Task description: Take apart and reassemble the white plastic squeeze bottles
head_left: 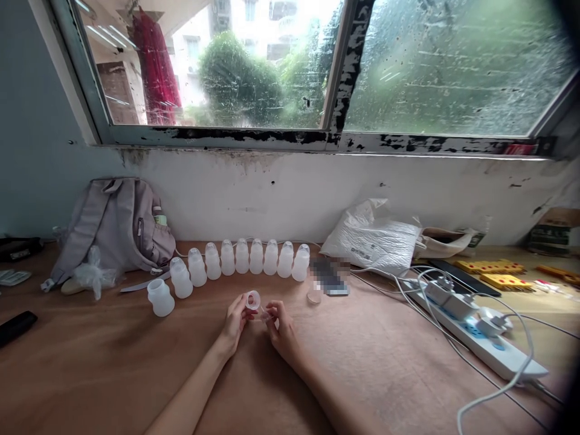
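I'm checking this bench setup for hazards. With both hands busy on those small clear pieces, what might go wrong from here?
1. The left hand pinches a small translucent ring-shaped cap and the right hand a tiny clear piece; either might slip and roll across the brown wooden table.
2. The row of upright translucent white plastic bottles stands close behind; a bump could topple them.
3. The white power strip with tangled cables lies right, a likely snag.

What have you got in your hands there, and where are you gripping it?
The left hand pinches a small translucent ring-shaped cap by its rim. The right hand holds a smaller clear piece at the fingertips; exactly where its grip sits is too small to tell.
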### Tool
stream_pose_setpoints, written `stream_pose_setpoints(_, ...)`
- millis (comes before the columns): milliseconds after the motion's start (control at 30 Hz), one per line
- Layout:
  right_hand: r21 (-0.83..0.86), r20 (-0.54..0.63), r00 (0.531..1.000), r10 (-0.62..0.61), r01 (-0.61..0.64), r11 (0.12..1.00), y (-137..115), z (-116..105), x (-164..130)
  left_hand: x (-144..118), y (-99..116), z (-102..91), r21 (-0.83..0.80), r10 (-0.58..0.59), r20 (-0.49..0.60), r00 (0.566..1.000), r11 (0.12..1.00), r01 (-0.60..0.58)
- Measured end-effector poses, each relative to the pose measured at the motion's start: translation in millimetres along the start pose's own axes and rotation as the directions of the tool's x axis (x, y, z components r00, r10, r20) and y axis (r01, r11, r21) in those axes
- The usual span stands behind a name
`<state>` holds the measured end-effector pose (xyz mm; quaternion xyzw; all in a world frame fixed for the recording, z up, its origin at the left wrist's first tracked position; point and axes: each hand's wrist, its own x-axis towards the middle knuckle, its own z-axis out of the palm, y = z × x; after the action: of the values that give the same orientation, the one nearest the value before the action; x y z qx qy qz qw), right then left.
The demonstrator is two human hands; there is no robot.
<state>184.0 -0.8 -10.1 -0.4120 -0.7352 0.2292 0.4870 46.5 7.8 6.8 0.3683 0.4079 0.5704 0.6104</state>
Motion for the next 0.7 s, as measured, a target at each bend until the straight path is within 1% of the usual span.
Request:
stream_pose_setpoints(33,-0.002,0.004,1.000,0.004,-0.004,1.000,-1.8,1.3,-1.6,-3.0,-1.2,0.9,-0.035,-0.014,0.018,1.000,0.999,0.015)
stream_pose_setpoints(100,-0.016,0.019,1.000,0.014,-0.014,1.000,-4.1,3.4,-3.7,-8.4,-2.0,1.1,-0.040,-0.013,0.049,0.999,0.999,0.015)
stream_pose_setpoints(267,-0.024,0.054,0.997,0.063,-0.062,0.998,-6.4,3.6,-1.8,-15.5,0.0,-1.0,0.067,0.000,0.071,0.997,0.998,-0.005)
stream_pose_setpoints(333,0.001,0.048,0.995,0.089,-0.089,0.996,-7.8,2.2,0.3,-16.7,1.2,-0.7,0.126,0.024,0.078,0.997,0.991,-0.034)
stream_pose_setpoints(467,0.046,0.042,0.989,0.139,-0.141,0.989,-9.9,-1.2,3.7,-20.0,2.1,3.0,0.258,0.093,0.159,0.983,0.957,-0.132)
stream_pose_setpoints(567,0.060,0.037,0.986,0.162,-0.164,0.985,-9.1,-2.6,5.1,-24.3,0.9,7.2,0.296,0.128,0.185,0.974,0.938,-0.179)
stream_pose_setpoints(700,0.017,0.022,0.987,0.157,-0.157,0.987,-9.1,-3.2,5.3,-29.2,0.5,10.8,0.324,0.157,0.189,0.969,0.922,-0.212)
